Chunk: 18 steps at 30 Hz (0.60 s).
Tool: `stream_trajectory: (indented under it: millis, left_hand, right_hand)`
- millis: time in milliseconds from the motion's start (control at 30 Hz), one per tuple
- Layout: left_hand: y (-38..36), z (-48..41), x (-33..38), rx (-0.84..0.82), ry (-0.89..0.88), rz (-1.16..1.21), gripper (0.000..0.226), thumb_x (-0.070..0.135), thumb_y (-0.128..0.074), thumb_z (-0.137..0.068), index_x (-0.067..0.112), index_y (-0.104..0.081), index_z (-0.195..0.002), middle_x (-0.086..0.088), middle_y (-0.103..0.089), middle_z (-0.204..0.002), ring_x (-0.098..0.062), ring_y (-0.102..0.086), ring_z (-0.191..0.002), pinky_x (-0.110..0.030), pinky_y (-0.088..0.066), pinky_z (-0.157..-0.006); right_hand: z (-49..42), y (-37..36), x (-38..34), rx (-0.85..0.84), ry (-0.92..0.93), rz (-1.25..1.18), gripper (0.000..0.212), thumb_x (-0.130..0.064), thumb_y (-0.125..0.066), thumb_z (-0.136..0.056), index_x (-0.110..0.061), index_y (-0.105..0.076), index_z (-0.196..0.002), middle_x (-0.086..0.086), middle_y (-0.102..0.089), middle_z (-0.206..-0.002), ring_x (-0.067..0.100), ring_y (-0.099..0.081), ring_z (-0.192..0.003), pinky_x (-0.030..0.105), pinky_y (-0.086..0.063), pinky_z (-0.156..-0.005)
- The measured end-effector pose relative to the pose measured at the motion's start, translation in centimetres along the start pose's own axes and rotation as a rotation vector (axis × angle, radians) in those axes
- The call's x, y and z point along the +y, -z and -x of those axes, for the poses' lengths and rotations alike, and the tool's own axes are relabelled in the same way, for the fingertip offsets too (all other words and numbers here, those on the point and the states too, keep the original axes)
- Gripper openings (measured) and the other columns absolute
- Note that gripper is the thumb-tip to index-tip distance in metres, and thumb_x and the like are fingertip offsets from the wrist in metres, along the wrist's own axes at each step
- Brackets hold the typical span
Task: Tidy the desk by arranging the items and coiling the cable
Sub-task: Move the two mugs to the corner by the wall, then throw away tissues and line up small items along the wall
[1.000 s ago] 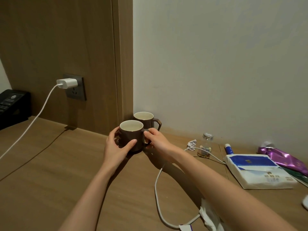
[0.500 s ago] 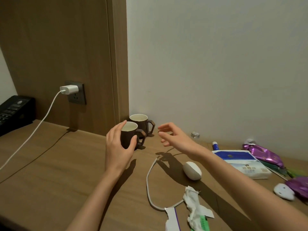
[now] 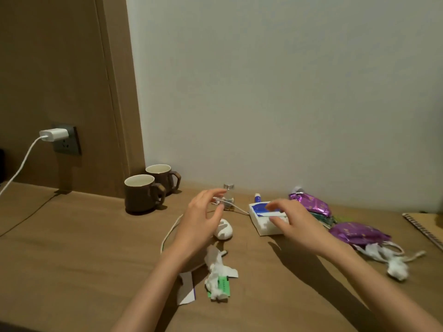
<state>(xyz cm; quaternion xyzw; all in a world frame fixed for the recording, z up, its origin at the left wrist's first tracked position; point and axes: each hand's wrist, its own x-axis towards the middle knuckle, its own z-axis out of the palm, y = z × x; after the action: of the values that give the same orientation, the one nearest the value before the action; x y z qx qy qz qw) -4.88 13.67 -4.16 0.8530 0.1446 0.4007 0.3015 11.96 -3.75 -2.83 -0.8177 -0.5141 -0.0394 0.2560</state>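
Note:
Two brown mugs (image 3: 141, 195) stand side by side at the back of the wooden desk (image 3: 72, 248), by the wall corner. My left hand (image 3: 201, 219) hovers open above a white cable (image 3: 167, 233) that loops across the desk, and above a white egg-shaped object (image 3: 224, 230). My right hand (image 3: 294, 221) hovers open over a white and blue tissue pack (image 3: 261, 216). Neither hand holds anything. A small glass bottle (image 3: 229, 195) stands behind my left fingers.
A white charger (image 3: 54, 134) sits in a wall socket at left, its cable (image 3: 19, 168) running off frame. Crumpled tissue and a green wrapper (image 3: 219, 276) lie near me. Purple packets (image 3: 311, 203), more crumpled tissue (image 3: 393, 262) and a spiral notebook (image 3: 424, 228) lie at right.
Both hands let go of the front mug and moved right. The left now hovers over the cable and the right over the tissue pack. My view has shifted right.

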Motion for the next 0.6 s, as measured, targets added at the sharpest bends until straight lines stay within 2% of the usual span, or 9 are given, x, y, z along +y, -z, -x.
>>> stream_trajectory:
  millis: [100, 233, 367, 467, 600]
  left_hand:
    - [-2.6, -0.1, 1.1, -0.106, 0.01, -0.02, 0.037, 0.02, -0.056, -0.09, 0.029, -0.054, -0.126, 0.01, -0.058, -0.119, -0.006, -0.051, -0.115, -0.031, -0.044, -0.098]
    - [-5.3, -0.1, 2.4, -0.161, 0.021, -0.078, 0.038, 0.024, -0.055, -0.09, 0.032, -0.051, -0.127, 0.011, -0.054, -0.123, -0.003, -0.049, -0.113, -0.027, -0.045, -0.093]
    - [-6.9, -0.3, 2.8, -0.172, 0.05, -0.121, 0.039, 0.025, -0.054, -0.09, 0.034, -0.049, -0.128, 0.012, -0.052, -0.126, -0.006, -0.047, -0.117, -0.033, -0.046, -0.094]
    - [-7.3, -1.0, 3.0, -0.134, 0.056, -0.117, 0.039, 0.021, -0.054, -0.09, 0.028, -0.05, -0.128, 0.008, -0.052, -0.127, -0.009, -0.048, -0.117, -0.032, -0.043, -0.099]
    - [-7.4, -2.6, 3.6, -0.083, 0.052, -0.113, 0.038, 0.02, -0.052, -0.093, 0.025, -0.049, -0.13, 0.006, -0.051, -0.128, -0.01, -0.049, -0.116, -0.033, -0.045, -0.097]
  right_hand:
    - [0.7, -0.7, 3.0, -0.049, -0.028, 0.169, 0.037, -0.03, -0.049, -0.096, -0.024, -0.048, -0.133, -0.004, -0.051, -0.135, 0.014, -0.041, -0.124, 0.031, -0.036, -0.103]
    - [0.3, -1.6, 5.2, -0.079, 0.007, 0.306, 0.048, -0.033, -0.053, -0.092, -0.025, -0.041, -0.138, -0.004, -0.047, -0.139, 0.019, -0.038, -0.126, 0.035, -0.035, -0.103]
    - [-0.1, -2.0, 5.9, -0.002, 0.067, 0.328, 0.037, -0.036, -0.054, -0.091, -0.024, -0.049, -0.125, -0.003, -0.05, -0.126, 0.019, -0.041, -0.115, 0.034, -0.036, -0.095]
    - [0.0, -2.0, 6.2, 0.019, 0.11, 0.285, 0.028, -0.034, -0.055, -0.09, -0.023, -0.051, -0.116, -0.003, -0.052, -0.118, 0.019, -0.043, -0.109, 0.032, -0.035, -0.088]
    - [0.1, -1.0, 6.7, 0.005, 0.151, 0.14, 0.022, -0.033, -0.057, -0.09, -0.022, -0.054, -0.109, -0.005, -0.054, -0.111, 0.016, -0.046, -0.104, 0.031, -0.036, -0.086]
